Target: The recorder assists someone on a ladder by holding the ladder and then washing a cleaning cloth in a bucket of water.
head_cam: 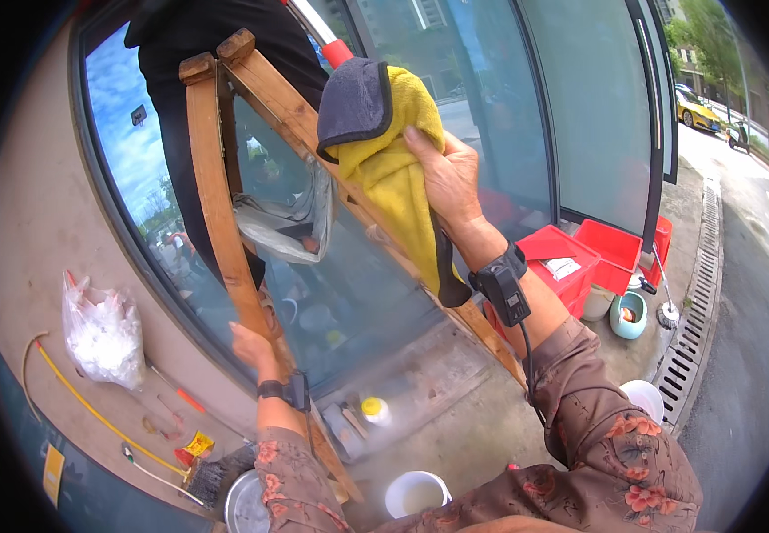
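Observation:
My right hand [450, 174] is raised with a thick yellow and grey microfibre cloth [384, 180] pinched between thumb and fingers. The cloth's dark-edged tail hangs down beside my forearm. Just behind its top shows the red end of a white pole [314, 23]. Lower down, my left hand [256, 348] grips one rail of a wooden A-frame ladder [215, 180], its fingers partly hidden. A pale plastic bag [284, 230] hangs between the ladder's legs. Close behind the ladder stands a person in dark clothes [224, 66], mostly cut off by the view's top edge.
Large glass panes [384, 286] rise behind the ladder. Red crates [561, 260] and a pale blue bucket [628, 314] stand right, near a drain grate [691, 313]. A white bucket of liquid [418, 494] sits below me. A stuffed plastic bag [103, 336] and a broom [215, 476] lie left.

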Action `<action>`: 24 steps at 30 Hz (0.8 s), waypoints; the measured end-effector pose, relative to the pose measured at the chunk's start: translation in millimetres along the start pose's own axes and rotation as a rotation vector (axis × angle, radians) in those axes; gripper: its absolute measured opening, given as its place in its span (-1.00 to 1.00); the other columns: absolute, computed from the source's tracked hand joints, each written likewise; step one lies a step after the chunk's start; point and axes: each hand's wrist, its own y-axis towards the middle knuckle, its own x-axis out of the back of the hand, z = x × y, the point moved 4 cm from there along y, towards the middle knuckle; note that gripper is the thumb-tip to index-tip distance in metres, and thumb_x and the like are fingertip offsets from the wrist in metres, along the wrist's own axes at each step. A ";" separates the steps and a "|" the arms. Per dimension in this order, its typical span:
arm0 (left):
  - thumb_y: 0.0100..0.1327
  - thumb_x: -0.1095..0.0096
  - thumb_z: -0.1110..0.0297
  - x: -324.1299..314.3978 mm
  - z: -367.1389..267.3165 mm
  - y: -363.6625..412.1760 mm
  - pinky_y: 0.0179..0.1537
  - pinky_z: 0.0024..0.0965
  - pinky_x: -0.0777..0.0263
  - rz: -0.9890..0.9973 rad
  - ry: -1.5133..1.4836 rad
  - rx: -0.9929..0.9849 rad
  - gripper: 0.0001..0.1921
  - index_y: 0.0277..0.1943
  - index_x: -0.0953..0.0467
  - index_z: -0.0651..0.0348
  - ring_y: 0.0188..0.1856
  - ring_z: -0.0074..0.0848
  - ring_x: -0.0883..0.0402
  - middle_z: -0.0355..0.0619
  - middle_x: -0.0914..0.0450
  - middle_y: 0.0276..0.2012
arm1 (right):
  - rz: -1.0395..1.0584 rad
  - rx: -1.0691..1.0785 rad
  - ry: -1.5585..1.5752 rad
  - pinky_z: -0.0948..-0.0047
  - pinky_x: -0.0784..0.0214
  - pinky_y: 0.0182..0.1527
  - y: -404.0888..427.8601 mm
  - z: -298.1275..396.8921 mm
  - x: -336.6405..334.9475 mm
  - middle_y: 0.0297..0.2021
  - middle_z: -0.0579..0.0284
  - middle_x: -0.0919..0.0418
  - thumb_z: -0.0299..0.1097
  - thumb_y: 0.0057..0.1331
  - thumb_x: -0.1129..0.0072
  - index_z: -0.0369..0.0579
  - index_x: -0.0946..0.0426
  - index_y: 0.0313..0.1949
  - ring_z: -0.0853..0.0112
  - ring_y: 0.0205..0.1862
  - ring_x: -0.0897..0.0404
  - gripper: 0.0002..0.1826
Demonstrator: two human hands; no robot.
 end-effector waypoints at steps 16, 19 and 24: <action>0.44 0.38 0.11 -8.5 12.2 7.1 -0.22 0.08 -0.29 -0.034 0.061 -0.103 -0.40 -0.38 -0.54 0.47 -0.28 0.22 -0.48 0.37 -0.55 -0.37 | 0.032 0.139 -0.099 0.62 -0.38 -0.22 -10.6 71.5 64.7 -0.33 0.27 -0.56 -0.23 0.22 -0.30 -0.23 -0.48 -0.27 0.63 -0.30 -0.48 -0.69; 0.44 0.38 0.11 -9.0 10.2 6.7 -0.22 0.08 -0.29 -0.040 0.026 -0.122 -0.41 -0.35 -0.54 0.47 -0.27 0.23 -0.48 0.37 -0.55 -0.35 | -0.093 0.106 0.008 0.61 -0.37 -0.28 12.4 81.5 83.3 -0.39 0.32 -0.55 -0.17 0.31 -0.19 -0.19 -0.52 -0.33 0.64 -0.38 -0.46 -0.71; 0.44 0.37 0.11 -5.4 13.7 7.9 -0.21 0.08 -0.28 -0.015 0.056 -0.100 -0.42 -0.32 -0.53 0.47 -0.26 0.24 -0.47 0.37 -0.55 -0.34 | -0.183 0.324 -0.179 0.68 -0.36 -0.38 61.8 104.4 119.5 -0.44 0.35 -0.55 -0.28 0.33 -0.16 -0.21 -0.53 -0.32 0.67 -0.44 -0.45 -0.78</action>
